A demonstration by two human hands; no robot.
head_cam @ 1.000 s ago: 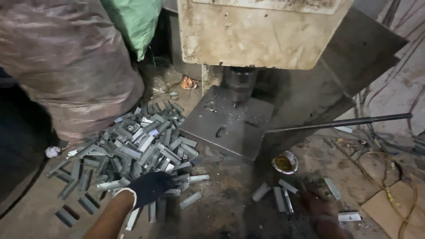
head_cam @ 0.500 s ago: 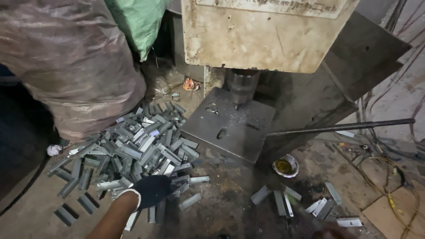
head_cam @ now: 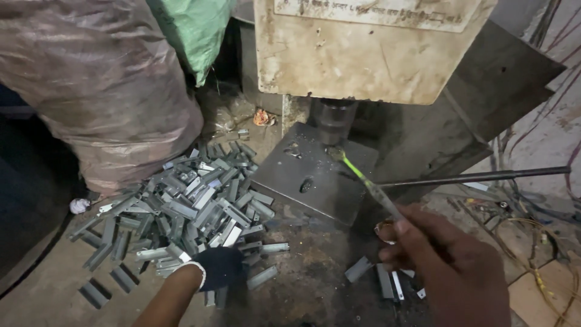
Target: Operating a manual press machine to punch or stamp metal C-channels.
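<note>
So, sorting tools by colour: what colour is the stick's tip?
Bright green stick tip, head view.

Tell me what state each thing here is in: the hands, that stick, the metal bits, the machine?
Left hand: gloved, resting on the edge of the pile.
Right hand: bare, gripping the stick.
Stick: held slanted, green tip at the plate under the ram.
Metal pieces: heaped loosely on the floor.
Ram: raised above the plate.
Plate: tilted, no piece under the ram.
Sack: full, upright.

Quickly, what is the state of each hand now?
Left hand: gloved, resting on the metal pieces; grip cannot be told.
Right hand: closed, holding a thin stick.
</note>
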